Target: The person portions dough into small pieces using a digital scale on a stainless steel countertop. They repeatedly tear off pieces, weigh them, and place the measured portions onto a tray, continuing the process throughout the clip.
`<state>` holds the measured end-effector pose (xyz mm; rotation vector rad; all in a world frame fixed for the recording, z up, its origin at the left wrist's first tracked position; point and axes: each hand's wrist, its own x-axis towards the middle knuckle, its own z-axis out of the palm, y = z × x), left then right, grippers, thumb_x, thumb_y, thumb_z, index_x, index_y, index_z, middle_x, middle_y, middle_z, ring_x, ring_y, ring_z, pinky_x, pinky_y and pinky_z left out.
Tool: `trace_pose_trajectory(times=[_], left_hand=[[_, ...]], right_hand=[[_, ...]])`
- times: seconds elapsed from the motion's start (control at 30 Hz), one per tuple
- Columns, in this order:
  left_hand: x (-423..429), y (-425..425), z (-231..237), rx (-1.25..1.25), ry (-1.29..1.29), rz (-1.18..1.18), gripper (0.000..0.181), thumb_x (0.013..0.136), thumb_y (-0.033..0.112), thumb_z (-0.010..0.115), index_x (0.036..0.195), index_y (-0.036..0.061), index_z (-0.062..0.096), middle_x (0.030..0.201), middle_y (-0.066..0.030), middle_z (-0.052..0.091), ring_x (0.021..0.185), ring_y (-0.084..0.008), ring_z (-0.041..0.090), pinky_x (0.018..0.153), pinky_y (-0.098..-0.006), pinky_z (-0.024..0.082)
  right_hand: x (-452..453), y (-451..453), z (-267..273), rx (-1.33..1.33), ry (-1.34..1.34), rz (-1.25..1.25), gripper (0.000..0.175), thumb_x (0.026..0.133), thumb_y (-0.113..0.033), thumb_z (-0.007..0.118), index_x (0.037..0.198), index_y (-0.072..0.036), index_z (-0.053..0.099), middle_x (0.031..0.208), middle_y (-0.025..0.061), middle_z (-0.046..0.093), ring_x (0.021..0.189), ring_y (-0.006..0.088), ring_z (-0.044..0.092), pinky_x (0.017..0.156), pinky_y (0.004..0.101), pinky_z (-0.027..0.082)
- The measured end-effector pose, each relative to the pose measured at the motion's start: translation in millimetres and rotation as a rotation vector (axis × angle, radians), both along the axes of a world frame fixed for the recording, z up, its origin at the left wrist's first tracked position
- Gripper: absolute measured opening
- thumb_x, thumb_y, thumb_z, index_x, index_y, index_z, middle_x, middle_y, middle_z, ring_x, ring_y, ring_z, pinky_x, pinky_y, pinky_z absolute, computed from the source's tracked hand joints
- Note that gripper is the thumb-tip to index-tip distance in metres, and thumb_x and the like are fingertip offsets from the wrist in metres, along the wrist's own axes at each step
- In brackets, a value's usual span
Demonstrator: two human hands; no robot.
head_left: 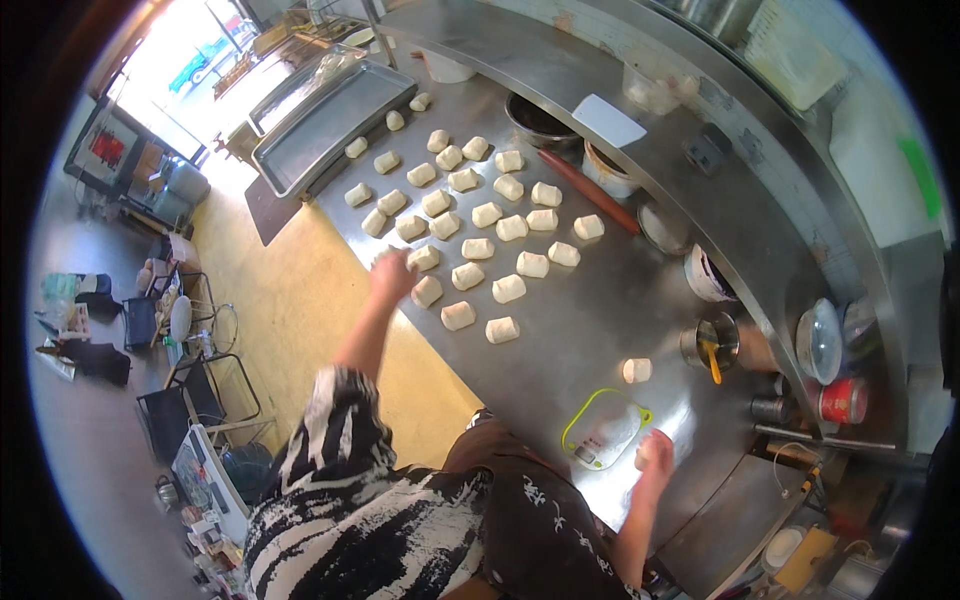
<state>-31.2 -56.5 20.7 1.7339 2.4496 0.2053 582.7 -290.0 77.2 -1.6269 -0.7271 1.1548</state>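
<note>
Several short cylinders of pale dough [477,248] lie in loose rows across the stainless steel worktable [570,322]. My left hand [392,275] reaches to the table's near edge, beside a dough piece [425,258]. Its fingers are blurred over a pale patch, so whether they grip anything is unclear. At the right, my right hand [658,453] is closed around a pale lump of dough [642,457], mostly hidden by the fingers. Just left of that hand lies a kitchen scale [609,427] with a green rim. A single dough piece [637,370] sits beyond the scale.
A reddish rolling pin [589,191] lies near the back shelf [675,150]. Bowls and tubs line that side, with a metal pot [709,341] holding a yellow-handled tool [711,360]. Metal baking trays [337,124] stand at the far left end. Folding chairs [180,401] are on the floor.
</note>
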Motion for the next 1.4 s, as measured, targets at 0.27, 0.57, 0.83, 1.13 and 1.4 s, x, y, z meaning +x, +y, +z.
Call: trace_pose_trajectory(times=[0.27,0.57,0.83,1.13,1.4], left_hand=[[276,-104,51,0.114,-0.66,-0.522,0.044,0.091,0.021,0.074,0.133,0.0066,0.068,0.124,-0.0168,0.07,0.115,-0.0374,0.065,0.102,-0.0461,0.053],[422,-140,30,-0.265,-0.451,-1.043,0.063,0.089,0.032,0.075,0.147,0.0124,0.059,0.143,-0.0104,0.057,0.138,-0.0352,0.05,0.113,-0.0502,0.045],[462,-141,24,-0.235,-0.175,-1.172,0.073,0.084,0.036,0.079,0.15,0.0148,0.056,0.141,-0.0094,0.057,0.139,-0.0321,0.05,0.117,-0.0489,0.043],[477,-154,-2,-0.331,0.109,-1.121,0.069,0.077,0.026,0.081,0.141,0.0109,0.062,0.132,-0.0099,0.062,0.129,-0.0323,0.058,0.104,-0.0484,0.052],[432,-66,66,-0.312,-1.107,-0.32,0.058,0.085,0.013,0.074,0.141,0.003,0.062,0.118,-0.0135,0.074,0.103,-0.022,0.073,0.091,-0.0353,0.058]], right_hand=[[4,-10,-65,0.143,-1.035,0.309,0.059,0.097,-0.022,0.072,0.15,-0.005,0.053,0.153,0.017,0.05,0.144,0.044,0.043,0.123,0.0662,0.028],[232,-100,-56,0.286,0.958,-0.987,0.068,0.112,-0.049,0.044,0.165,-0.008,0.035,0.165,0.0136,0.045,0.15,0.0348,0.045,0.126,0.061,0.031],[249,-99,-59,0.505,1.298,-0.959,0.07,0.109,-0.054,0.045,0.158,-0.004,0.045,0.16,0.0156,0.052,0.148,0.0373,0.048,0.126,0.0643,0.03],[261,-111,-77,0.709,1.443,-0.808,0.048,0.104,-0.037,0.053,0.14,-0.006,0.06,0.141,0.0116,0.066,0.133,0.0318,0.061,0.121,0.0592,0.039],[198,-96,-51,0.333,1.063,-0.612,0.031,0.106,-0.037,0.054,0.112,-0.01,0.067,0.1,0.0047,0.067,0.098,0.0234,0.064,0.099,0.0468,0.053]])
